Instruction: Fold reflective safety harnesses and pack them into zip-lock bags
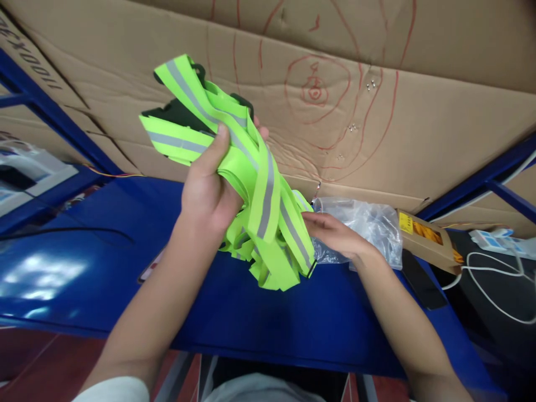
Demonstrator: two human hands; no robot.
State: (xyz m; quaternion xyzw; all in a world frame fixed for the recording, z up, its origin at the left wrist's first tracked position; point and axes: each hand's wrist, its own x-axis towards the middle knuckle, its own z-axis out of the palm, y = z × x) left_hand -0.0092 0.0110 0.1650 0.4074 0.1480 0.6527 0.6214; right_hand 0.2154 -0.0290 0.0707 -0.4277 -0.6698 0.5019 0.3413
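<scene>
A bundle of neon yellow-green reflective straps (270,192) with a grey stripe and black buckles (178,114) hangs from my left hand (213,184). That hand is wrapped round the straps near their upper end, its thumb across them and fingertips showing behind. The lower loops droop over the blue table. My right hand (333,231) is beside the straps on their right, fingers stretched out and their tips by the strap edge; whether they touch it I cannot tell. Behind the right hand lies a clear plastic bag (364,223).
The blue table (84,223) backs onto a cardboard wall (167,33) marked with red lines. At right are a cardboard box (427,237) with orange contents, a black phone-like slab (424,279) and white cables (473,268). A phone (151,268) lies partly behind my left forearm.
</scene>
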